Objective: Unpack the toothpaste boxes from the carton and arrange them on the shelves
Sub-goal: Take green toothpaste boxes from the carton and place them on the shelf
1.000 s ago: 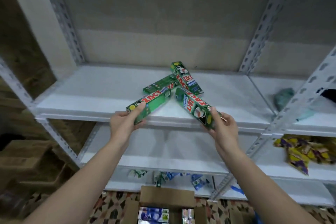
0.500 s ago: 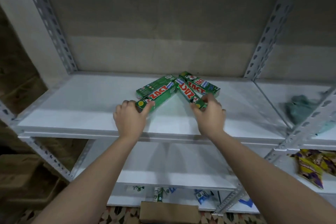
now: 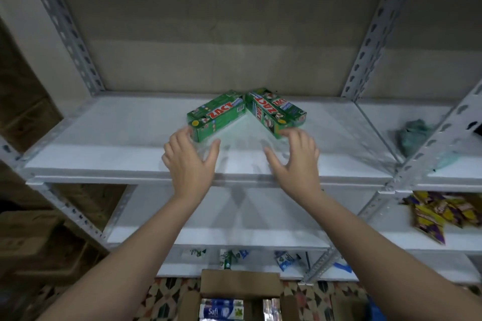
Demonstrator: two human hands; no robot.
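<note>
The green toothpaste boxes (image 3: 245, 112), gripped at their near ends half a second ago, have been let go and now lie on the upper shelf (image 3: 109, 154) in a V, far ends touching. The left hand (image 3: 189, 161) and right hand (image 3: 294, 161) have been drawn back with fingers spread, holding nothing. More packs wait in the carton (image 3: 240, 284) on the floor, so much of the job is judged to remain.

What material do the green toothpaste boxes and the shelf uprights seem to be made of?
Green toothpaste boxes: probably thin printed card with a slightly glossy finish; sharp folded edges and colour print show.
Shelf uprights: likely painted pale grey metal, angle-shaped, with rows of punched slots.
</note>
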